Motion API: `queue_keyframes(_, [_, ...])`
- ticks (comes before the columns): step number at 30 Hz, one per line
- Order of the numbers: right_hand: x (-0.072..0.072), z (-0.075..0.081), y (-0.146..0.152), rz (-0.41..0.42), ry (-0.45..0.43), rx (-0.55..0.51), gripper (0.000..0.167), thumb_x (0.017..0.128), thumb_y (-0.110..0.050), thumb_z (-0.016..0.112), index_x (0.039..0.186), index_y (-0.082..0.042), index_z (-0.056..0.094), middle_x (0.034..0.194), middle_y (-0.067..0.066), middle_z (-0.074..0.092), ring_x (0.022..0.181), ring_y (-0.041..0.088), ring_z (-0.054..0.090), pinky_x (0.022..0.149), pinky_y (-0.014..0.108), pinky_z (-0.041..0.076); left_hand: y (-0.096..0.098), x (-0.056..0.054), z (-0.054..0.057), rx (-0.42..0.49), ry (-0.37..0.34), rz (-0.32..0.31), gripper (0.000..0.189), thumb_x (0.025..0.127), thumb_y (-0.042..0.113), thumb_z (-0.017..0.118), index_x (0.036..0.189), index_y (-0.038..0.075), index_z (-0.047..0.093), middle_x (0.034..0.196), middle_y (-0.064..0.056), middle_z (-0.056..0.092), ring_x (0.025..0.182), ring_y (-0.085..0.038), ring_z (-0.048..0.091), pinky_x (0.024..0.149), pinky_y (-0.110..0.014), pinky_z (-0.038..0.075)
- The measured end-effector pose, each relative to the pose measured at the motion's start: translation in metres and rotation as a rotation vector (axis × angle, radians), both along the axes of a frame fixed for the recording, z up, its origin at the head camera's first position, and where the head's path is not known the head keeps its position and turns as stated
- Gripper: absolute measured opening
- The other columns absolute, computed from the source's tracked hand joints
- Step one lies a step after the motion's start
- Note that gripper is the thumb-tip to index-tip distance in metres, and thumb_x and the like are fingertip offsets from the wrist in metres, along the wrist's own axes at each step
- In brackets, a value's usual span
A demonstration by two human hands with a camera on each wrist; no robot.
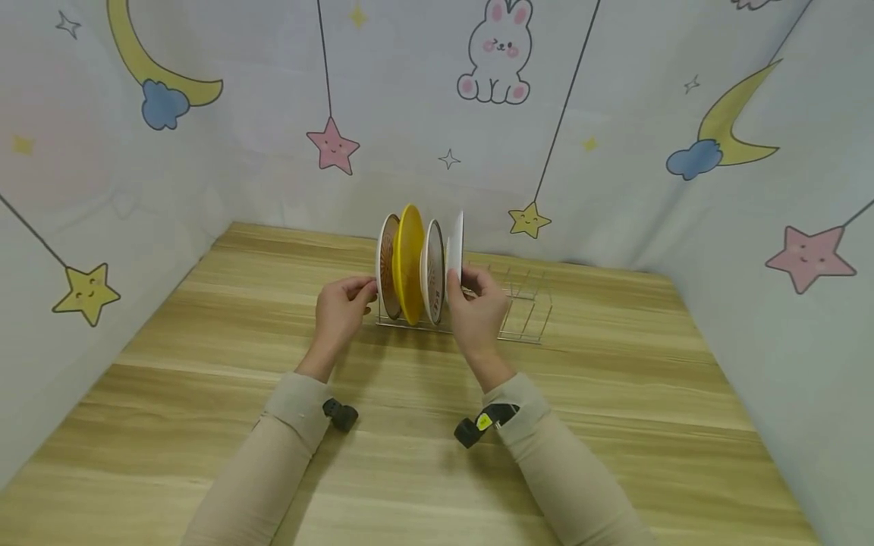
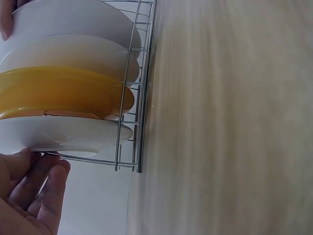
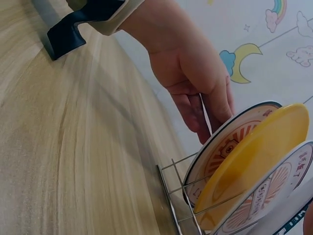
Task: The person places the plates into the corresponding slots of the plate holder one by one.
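Observation:
Several plates stand on edge in a wire dish rack (image 1: 526, 339). From the left they are a patterned plate (image 1: 386, 265), a yellow plate (image 1: 410, 265), another patterned plate (image 1: 434, 273) and a white plate (image 1: 456, 243). My right hand (image 1: 479, 309) grips the white plate, thumb on its near side, fingers behind it. At the rack's left end my left hand (image 1: 344, 307) pinches the end wire (image 2: 85, 159) between thumb and fingers, close against the outermost plate. In the right wrist view, the left hand's fingertips are partly hidden behind that plate.
The rack stands on a wood-grain table (image 1: 410, 470), toward its back edge. Behind and at both sides hang white cloth walls (image 1: 410, 98) printed with stars, moons and a rabbit. Right of the white plate, the rack's wire slots (image 1: 529, 303) show bare.

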State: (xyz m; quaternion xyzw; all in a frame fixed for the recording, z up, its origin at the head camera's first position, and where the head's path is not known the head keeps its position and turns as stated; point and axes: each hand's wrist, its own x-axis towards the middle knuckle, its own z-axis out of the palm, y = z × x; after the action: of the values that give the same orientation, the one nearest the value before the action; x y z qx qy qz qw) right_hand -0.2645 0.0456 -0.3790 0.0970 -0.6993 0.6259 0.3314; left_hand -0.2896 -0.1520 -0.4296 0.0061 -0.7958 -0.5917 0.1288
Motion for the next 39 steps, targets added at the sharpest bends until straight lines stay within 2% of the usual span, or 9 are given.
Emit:
queue_keyframes(10, [0.004, 0.001, 0.002, 0.023, -0.032, 0.054, 0.015, 0.087, 0.005, 0.07, 0.098, 0.014, 0.067, 0.094, 0.025, 0.07, 0.086, 0.036, 0.07, 0.068, 0.043, 0.061, 0.001, 0.0, -0.002, 0.0, -0.009, 0.008, 0.023, 0.099, 0.016, 0.062, 0.111, 0.0, 0.073, 0.101, -0.016, 0.073, 0.093, -0.034, 0.07, 0.067, -0.024, 0.059])
queue_keyframes(15, [0.007, 0.004, 0.009, 0.081, -0.052, 0.066, 0.021, 0.087, 0.003, 0.072, 0.103, 0.015, 0.068, 0.1, 0.027, 0.07, 0.092, 0.036, 0.069, 0.072, 0.038, 0.061, 0.001, 0.0, -0.001, -0.001, -0.009, 0.011, 0.023, 0.099, 0.016, 0.063, 0.11, -0.001, 0.073, 0.101, -0.016, 0.073, 0.092, -0.031, 0.07, 0.067, -0.024, 0.059])
queue_keyframes(19, [-0.002, -0.006, 0.023, 0.104, -0.074, 0.058, 0.029, 0.087, -0.004, 0.075, 0.11, 0.013, 0.068, 0.106, 0.025, 0.07, 0.099, 0.036, 0.068, 0.076, 0.036, 0.06, 0.001, 0.0, -0.001, -0.013, -0.004, 0.006, 0.023, 0.099, 0.016, 0.063, 0.111, 0.0, 0.073, 0.101, -0.015, 0.073, 0.09, -0.027, 0.071, 0.067, -0.024, 0.059])
queue_keyframes(24, [-0.018, -0.023, 0.05, 0.039, -0.085, 0.042, 0.033, 0.087, -0.017, 0.078, 0.111, 0.005, 0.071, 0.106, 0.018, 0.072, 0.1, 0.027, 0.069, 0.076, 0.032, 0.06, 0.001, 0.001, -0.001, -0.022, -0.006, -0.003, 0.024, 0.099, 0.018, 0.062, 0.112, 0.001, 0.073, 0.102, -0.014, 0.073, 0.092, -0.026, 0.07, 0.068, -0.024, 0.059])
queue_keyframes(30, [-0.019, -0.026, 0.086, -0.039, -0.108, 0.045, 0.037, 0.087, -0.027, 0.078, 0.111, 0.001, 0.073, 0.107, 0.01, 0.073, 0.102, 0.019, 0.067, 0.077, 0.027, 0.059, -0.001, 0.001, -0.003, -0.03, -0.009, -0.003, 0.025, 0.099, 0.02, 0.062, 0.112, 0.002, 0.073, 0.104, -0.014, 0.073, 0.093, -0.026, 0.07, 0.069, -0.024, 0.059])
queue_keyframes(39, [-0.023, -0.044, 0.142, -0.2, -0.2, 0.104, 0.034, 0.09, -0.027, 0.075, 0.114, -0.003, 0.073, 0.109, 0.008, 0.072, 0.104, 0.019, 0.065, 0.073, 0.017, 0.056, 0.0, 0.001, -0.001, -0.031, -0.005, -0.004, 0.025, 0.099, 0.018, 0.062, 0.112, 0.0, 0.072, 0.103, -0.015, 0.073, 0.093, -0.03, 0.07, 0.068, -0.025, 0.059])
